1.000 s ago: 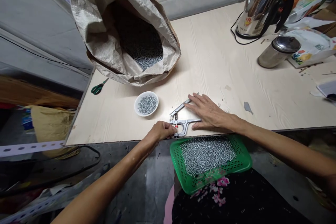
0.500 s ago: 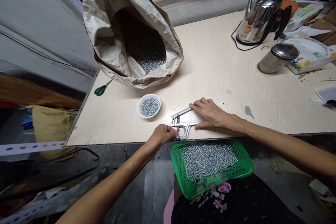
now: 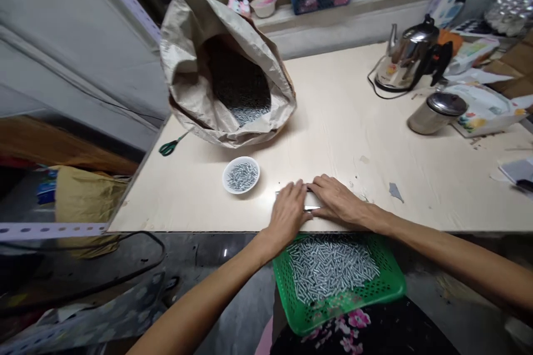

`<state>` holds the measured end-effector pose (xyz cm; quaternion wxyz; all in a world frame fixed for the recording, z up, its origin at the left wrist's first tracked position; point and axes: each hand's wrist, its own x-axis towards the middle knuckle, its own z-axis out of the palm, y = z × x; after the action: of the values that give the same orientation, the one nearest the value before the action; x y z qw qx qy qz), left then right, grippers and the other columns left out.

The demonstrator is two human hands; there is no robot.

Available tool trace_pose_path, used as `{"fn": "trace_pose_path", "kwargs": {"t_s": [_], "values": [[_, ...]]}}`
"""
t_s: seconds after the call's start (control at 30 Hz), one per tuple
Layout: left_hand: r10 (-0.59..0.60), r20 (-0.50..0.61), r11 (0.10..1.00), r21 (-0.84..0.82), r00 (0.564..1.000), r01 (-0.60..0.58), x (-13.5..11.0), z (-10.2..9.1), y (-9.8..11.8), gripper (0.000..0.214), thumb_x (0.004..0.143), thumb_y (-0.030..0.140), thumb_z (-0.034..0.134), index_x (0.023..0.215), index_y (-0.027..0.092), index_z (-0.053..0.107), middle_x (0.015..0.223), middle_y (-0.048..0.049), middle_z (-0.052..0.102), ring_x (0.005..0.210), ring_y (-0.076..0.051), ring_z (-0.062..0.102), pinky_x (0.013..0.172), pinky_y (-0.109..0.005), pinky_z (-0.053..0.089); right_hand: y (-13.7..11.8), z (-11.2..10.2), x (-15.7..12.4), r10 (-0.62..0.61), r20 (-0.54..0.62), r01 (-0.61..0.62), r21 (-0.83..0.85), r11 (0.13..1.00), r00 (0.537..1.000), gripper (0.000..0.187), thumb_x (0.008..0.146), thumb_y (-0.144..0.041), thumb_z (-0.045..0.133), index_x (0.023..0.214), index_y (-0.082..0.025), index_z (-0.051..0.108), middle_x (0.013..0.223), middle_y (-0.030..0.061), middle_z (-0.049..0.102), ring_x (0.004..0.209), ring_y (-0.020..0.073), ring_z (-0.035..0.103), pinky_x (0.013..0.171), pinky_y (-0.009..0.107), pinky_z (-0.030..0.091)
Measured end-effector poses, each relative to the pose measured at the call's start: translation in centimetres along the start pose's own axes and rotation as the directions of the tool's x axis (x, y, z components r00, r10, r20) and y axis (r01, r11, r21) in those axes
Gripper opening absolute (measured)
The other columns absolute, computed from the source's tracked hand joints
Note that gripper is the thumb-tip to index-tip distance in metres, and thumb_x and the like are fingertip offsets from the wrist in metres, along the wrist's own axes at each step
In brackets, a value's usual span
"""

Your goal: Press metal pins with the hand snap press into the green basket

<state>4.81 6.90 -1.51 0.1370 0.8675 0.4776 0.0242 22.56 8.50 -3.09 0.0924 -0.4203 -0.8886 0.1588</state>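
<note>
My left hand (image 3: 289, 212) lies flat, fingers stretched, over the head of a metal hand press tool (image 3: 311, 208) near the table's front edge. Only a sliver of the tool shows between my hands. My right hand (image 3: 339, 199) rests on the tool's handles with its fingers bent over them. A small white bowl (image 3: 241, 175) of little metal pieces sits just left of my hands. A green plastic basket (image 3: 398, 283) full of the same small metal pieces rests on my lap below the table edge.
A large open woven sack (image 3: 195, 61) of metal pieces stands at the back left of the pale wooden table (image 3: 353, 116). Green-handled scissors (image 3: 170, 146) lie beside it. An electric kettle (image 3: 406, 55), a steel canister (image 3: 437, 113) and papers occupy the right.
My left hand left the tool's near end and moved up to lie flat over its head. The right hand stayed on the handles. The camera view has tilted up.
</note>
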Motion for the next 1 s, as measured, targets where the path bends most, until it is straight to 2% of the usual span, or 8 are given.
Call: {"fn": "trace_pose_path", "kwargs": {"t_s": [0.13, 0.2, 0.4, 0.6, 0.7, 0.83, 0.93, 1.0], "values": [[0.054, 0.200, 0.997, 0.046, 0.978, -0.065, 1.7, -0.9, -0.3, 0.060, 0.077, 0.037, 0.070, 0.125, 0.010, 0.045, 0.116, -0.0114, 0.058, 0.104, -0.026, 0.051, 0.088, -0.039, 0.047, 1.0, 0.0, -1.2, -0.055, -0.008, 0.056, 0.072, 0.996, 0.998, 0.056, 0.073, -0.031, 0.074, 0.119, -0.015, 0.046, 0.104, 0.0102, 0.054, 0.092, 0.0242, 0.049, 0.076, 0.036, 0.045], [0.029, 0.229, 0.996, 0.080, 0.973, -0.049, 1.7, -1.4, -0.5, 0.060, 0.075, 0.037, 0.072, 0.122, 0.011, 0.046, 0.114, -0.0108, 0.058, 0.104, -0.026, 0.051, 0.085, -0.038, 0.047, 1.7, 0.3, -1.6, -0.041, -0.042, 0.042, 0.016, 0.999, 0.998, 0.052, 0.075, -0.031, 0.071, 0.118, -0.016, 0.047, 0.103, 0.0101, 0.054, 0.091, 0.0248, 0.049, 0.075, 0.037, 0.046], [-0.043, 0.184, 0.993, 0.116, 0.982, 0.022, 0.7, -0.9, -0.3, 0.027, 0.084, 0.032, 0.063, 0.104, 0.016, 0.055, 0.105, -0.0070, 0.059, 0.102, -0.024, 0.051, 0.081, -0.038, 0.045, 0.8, 2.0, -1.5, -0.092, -0.089, 0.082, -0.114, 0.990, 0.992, 0.004, 0.090, -0.020, 0.050, 0.090, -0.018, 0.054, 0.085, 0.0070, 0.056, 0.077, 0.0209, 0.051, 0.066, 0.034, 0.044], [-0.107, 0.142, 0.991, 0.098, 0.984, 0.094, 0.8, 0.5, -0.7, 0.010, 0.087, 0.028, 0.058, 0.088, 0.018, 0.059, 0.095, -0.0059, 0.061, 0.097, -0.024, 0.052, 0.078, -0.038, 0.045, 0.3, 2.7, -0.9, -0.099, -0.166, 0.087, -0.074, 0.993, 0.981, 0.022, 0.093, -0.014, 0.036, 0.079, -0.021, 0.051, 0.078, 0.0045, 0.055, 0.071, 0.0190, 0.051, 0.063, 0.032, 0.043], [-0.151, 0.086, 0.986, 0.082, 0.985, 0.144, 1.0, 0.7, -0.8, 0.018, 0.085, 0.029, 0.061, 0.098, 0.018, 0.059, 0.101, -0.0074, 0.062, 0.098, -0.025, 0.052, 0.079, -0.040, 0.046, 1.0, 2.3, -0.5, -0.089, -0.213, 0.080, -0.051, 0.996, 0.973, 0.012, 0.092, -0.019, 0.043, 0.094, -0.021, 0.055, 0.087, 0.0064, 0.057, 0.080, 0.0215, 0.053, 0.067, 0.034, 0.045], [-0.193, -0.143, 0.980, 0.028, 0.971, 0.199, -0.1, 0.7, -0.8, 0.049, 0.081, 0.024, 0.066, 0.126, 0.016, 0.046, 0.128, -0.0120, 0.052, 0.116, -0.027, 0.046, 0.092, -0.043, 0.044, 2.0, 1.7, -0.1, -0.047, -0.230, 0.027, -0.088, 0.996, 0.972, 0.029, 0.087, -0.024, 0.051, 0.116, -0.018, 0.050, 0.105, 0.0118, 0.056, 0.094, 0.0268, 0.051, 0.075, 0.039, 0.047], [-0.271, -0.318, 0.962, -0.106, 0.909, 0.250, -2.2, 0.3, -1.6, 0.036, 0.086, 0.021, 0.059, 0.121, 0.018, 0.052, 0.121, -0.0100, 0.055, 0.111, -0.024, 0.051, 0.091, -0.038, 0.046, 1.9, 1.4, -0.2, -0.016, -0.210, -0.003, -0.092, 0.996, 0.978, 0.036, 0.087, -0.022, 0.051, 0.122, -0.017, 0.048, 0.115, 0.0130, 0.053, 0.100, 0.0281, 0.048, 0.080, 0.042, 0.046], [-0.379, -0.356, 0.924, -0.198, 0.854, 0.328, -3.6, 0.1, -2.7, 0.018, 0.090, 0.024, 0.052, 0.105, 0.018, 0.060, 0.104, -0.0077, 0.060, 0.099, -0.021, 0.055, 0.083, -0.035, 0.048, 1.4, 1.3, -0.2, 0.010, -0.202, -0.024, -0.071, 0.997, 0.979, 0.035, 0.087, -0.022, 0.052, 0.122, -0.017, 0.048, 0.117, 0.0128, 0.052, 0.101, 0.0277, 0.047, 0.082, 0.041, 0.045]]}}
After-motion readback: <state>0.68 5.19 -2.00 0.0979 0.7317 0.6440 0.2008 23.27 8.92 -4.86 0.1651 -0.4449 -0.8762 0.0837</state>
